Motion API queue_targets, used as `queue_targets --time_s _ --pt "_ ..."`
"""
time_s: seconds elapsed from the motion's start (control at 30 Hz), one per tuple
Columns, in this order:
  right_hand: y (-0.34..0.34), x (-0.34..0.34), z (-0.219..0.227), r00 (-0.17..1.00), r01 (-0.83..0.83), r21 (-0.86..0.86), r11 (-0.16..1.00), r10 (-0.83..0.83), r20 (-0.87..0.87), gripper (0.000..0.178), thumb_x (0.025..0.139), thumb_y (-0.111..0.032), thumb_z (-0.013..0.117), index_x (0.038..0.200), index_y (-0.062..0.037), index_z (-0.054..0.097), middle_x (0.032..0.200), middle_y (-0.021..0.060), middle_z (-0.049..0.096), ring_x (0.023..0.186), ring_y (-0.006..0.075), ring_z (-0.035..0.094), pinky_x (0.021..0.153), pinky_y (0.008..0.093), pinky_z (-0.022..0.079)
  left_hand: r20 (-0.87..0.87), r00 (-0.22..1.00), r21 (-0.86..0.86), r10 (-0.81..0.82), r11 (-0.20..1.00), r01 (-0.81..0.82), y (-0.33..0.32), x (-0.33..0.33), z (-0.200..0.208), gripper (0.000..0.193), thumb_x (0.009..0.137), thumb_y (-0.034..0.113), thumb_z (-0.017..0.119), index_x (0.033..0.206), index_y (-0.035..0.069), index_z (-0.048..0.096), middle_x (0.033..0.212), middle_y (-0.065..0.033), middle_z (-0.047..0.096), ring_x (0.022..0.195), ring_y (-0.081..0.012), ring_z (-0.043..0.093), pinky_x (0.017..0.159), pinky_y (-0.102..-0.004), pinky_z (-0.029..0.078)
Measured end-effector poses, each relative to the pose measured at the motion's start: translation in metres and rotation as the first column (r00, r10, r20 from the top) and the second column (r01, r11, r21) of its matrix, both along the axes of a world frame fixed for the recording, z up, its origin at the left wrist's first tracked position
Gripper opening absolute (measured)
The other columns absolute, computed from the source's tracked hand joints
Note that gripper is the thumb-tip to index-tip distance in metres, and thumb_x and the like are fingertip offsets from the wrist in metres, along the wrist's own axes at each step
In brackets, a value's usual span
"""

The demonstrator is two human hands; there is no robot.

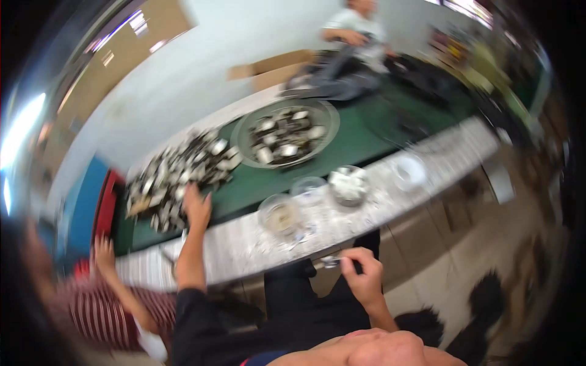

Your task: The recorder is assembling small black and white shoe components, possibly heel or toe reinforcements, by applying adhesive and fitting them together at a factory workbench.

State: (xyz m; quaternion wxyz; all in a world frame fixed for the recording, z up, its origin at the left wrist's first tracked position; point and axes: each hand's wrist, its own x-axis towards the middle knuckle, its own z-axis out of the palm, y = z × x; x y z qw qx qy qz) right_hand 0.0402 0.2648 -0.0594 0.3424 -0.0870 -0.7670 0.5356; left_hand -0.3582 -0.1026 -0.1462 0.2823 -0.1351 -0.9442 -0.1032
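My left hand (196, 208) reaches to the near edge of a heap of small black and silver-white parts (183, 165) on the green table. Its thumb stands apart from the fingers, and nothing shows in it, though the view is blurred. Close to my lap, my right hand (364, 277) is closed in a pinch on a small shiny silver piece (331, 262); its exact kind is too blurred to tell. A large round basket (334, 125) holds more of the same parts, right of the heap.
Along the pale front ledge (235, 247) stand a clear tub (262, 216), a clear lid or dish (308, 184), a bowl of white pieces (348, 185) and a white cup (409, 171). A co-worker in stripes (104, 305) sits at left; another person (360, 36) works across the table, near a cardboard box (281, 67).
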Motion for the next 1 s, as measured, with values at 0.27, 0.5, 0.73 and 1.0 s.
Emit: queue_targets --time_s 0.27,0.5,0.73,1.0 --pt "0.0 -0.02 -0.007 0.976 -0.192 -0.024 0.981 0.188 -0.114 0.013 0.087 -0.016 0.063 0.087 -0.0037 0.062 0.081 0.0079 0.063 0.077 0.024 0.061 0.082 0.0361 0.043 0.457 0.873 -0.111 -0.172 0.962 0.248 -0.075 -0.009 -0.022 0.091 0.079 -0.007 0.063 0.15 -0.003 0.007 0.117 -0.0323 0.056 0.106 -0.0444 0.055 0.091 -0.0454 0.044" --pt "0.018 -0.003 -0.014 0.994 -0.085 -0.061 0.994 0.08 -0.08 0.013 0.089 -0.017 0.062 0.088 -0.0035 0.061 0.08 0.0073 0.062 0.076 0.0232 0.06 0.082 0.0353 0.044 0.326 0.945 -0.263 -0.009 0.96 0.1 -0.085 -0.058 -0.023 0.065 0.089 0.002 0.058 0.145 -0.007 0.027 0.095 -0.0258 0.062 0.079 -0.0408 0.058 0.071 -0.0435 0.048" --pt "0.019 -0.005 -0.01 0.998 -0.048 -0.161 0.986 0.039 -0.054 0.011 0.086 -0.012 0.065 0.088 -0.0019 0.062 0.078 0.0097 0.063 0.07 0.0213 0.061 0.07 0.0331 0.048 0.543 0.757 0.823 -0.363 0.407 -0.396 -0.119 -0.023 -0.026 0.033 0.091 0.022 0.059 0.115 -0.002 0.059 0.096 -0.0105 0.064 0.087 -0.0246 0.061 0.075 -0.0382 0.049" --pt "0.006 -0.008 -0.018 1.0 -0.011 -0.189 0.982 0.012 0.003 0.006 0.086 -0.004 0.065 0.088 0.0015 0.064 0.082 0.0077 0.067 0.073 0.0128 0.061 0.068 0.0265 0.049 -0.113 0.631 0.844 -0.767 -0.409 -0.346 0.034 0.125 0.01 0.037 0.098 0.029 0.053 0.12 -0.001 0.051 0.115 -0.0161 0.061 0.108 -0.0343 0.06 0.092 -0.0363 0.051"
